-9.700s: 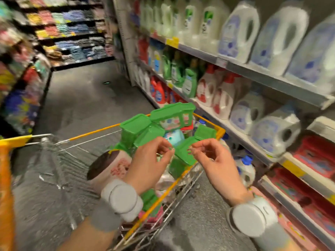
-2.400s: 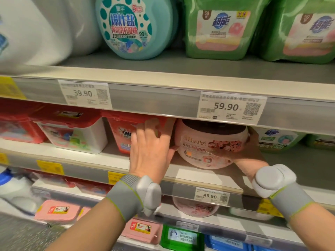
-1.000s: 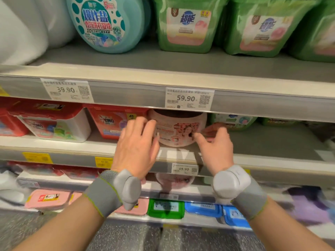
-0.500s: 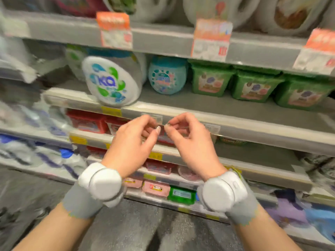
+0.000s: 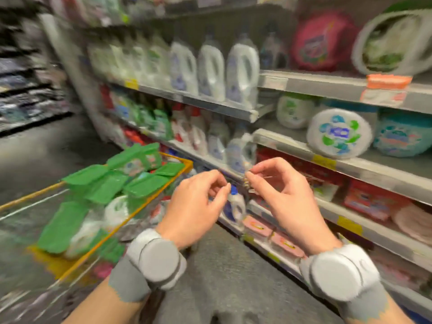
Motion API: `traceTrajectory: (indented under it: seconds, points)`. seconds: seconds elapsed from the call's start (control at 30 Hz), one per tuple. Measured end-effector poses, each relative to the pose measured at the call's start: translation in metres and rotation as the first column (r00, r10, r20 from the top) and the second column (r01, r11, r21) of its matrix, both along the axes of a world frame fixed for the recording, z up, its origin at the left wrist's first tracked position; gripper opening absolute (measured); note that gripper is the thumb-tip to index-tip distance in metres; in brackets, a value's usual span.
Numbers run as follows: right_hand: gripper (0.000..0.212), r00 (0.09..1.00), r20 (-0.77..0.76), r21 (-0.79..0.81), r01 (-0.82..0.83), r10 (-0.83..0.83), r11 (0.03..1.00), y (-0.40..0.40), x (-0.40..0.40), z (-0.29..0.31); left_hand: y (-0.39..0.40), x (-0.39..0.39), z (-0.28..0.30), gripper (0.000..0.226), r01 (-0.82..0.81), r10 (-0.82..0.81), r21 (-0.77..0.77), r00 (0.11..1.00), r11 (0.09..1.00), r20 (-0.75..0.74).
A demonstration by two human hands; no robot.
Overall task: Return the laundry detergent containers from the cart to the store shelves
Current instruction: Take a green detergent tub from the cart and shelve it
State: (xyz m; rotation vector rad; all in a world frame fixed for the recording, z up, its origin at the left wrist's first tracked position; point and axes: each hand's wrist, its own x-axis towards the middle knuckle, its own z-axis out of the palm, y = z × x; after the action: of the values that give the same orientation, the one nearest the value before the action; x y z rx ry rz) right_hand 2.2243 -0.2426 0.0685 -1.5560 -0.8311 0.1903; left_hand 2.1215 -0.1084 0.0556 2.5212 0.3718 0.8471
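Green-lidded tubs wait in the cart while both hands hover empty

Green plastic lids (image 5: 145, 184), flat and squarish with moulded rims, crowd the cart (image 5: 180, 161) at the left of the frame; under them sit pale tub bodies, and a rounder white container shows between them. These are the detergent containers left to shelve. The cart rim is orange-coated wire over a thin mesh basket.

At centre frame the left hand (image 5: 194, 209) and right hand (image 5: 284, 199) are raised close together, apart from the cart and from the shelves (image 5: 350, 164). Both have fingers loosely curled toward the thumb; the left holds nothing that I can see. Something small and pale sits at the right fingertips, but blur hides whether it is pinched or merely behind them.

The whole view is smeared, so the head is likely turning. A reach made now could misjudge the stacked tubs: smooth lids lying at angles may slide off one another, and a lid-only grip could pop open. On the right, glossy round tubs and handled white bottles stand near the shelf edges, easy to knock.
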Motion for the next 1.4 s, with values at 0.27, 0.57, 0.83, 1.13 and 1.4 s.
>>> traceTrajectory:
  seconds: [0.27,0.57,0.83,1.13,1.4]
  points:
    - [0.006,0.963,0.004,-0.071,-0.269,0.270,0.961,0.150,-0.045,-0.022,0.118,-0.080,-0.012,0.011,-0.278,0.284,-0.143,0.958,0.950,0.026]
    - [0.014,0.933,-0.063,-0.153,-0.360,0.355,0.920,0.304,0.010,-0.068,0.253,-0.062,-0.047,0.005,-0.488,0.469,-0.207,0.872,0.848,-0.138]
    - [0.017,0.908,-0.127,-0.368,-0.416,0.398,0.831,0.429,0.056,-0.119,0.357,-0.035,-0.103,0.010,-0.599,0.516,-0.237,0.790,0.765,-0.332]
    - [0.030,0.901,-0.119,-0.505,-0.417,0.417,0.756,0.554,0.071,-0.146,0.457,-0.014,-0.142,0.033,-0.676,0.508,-0.263,0.709,0.689,-0.490]
    - [0.088,0.951,-0.110,-0.655,-0.288,0.289,0.699,0.665,0.107,-0.188,0.573,0.031,-0.167,0.061,-0.662,0.456,-0.176,0.661,0.729,-0.597]
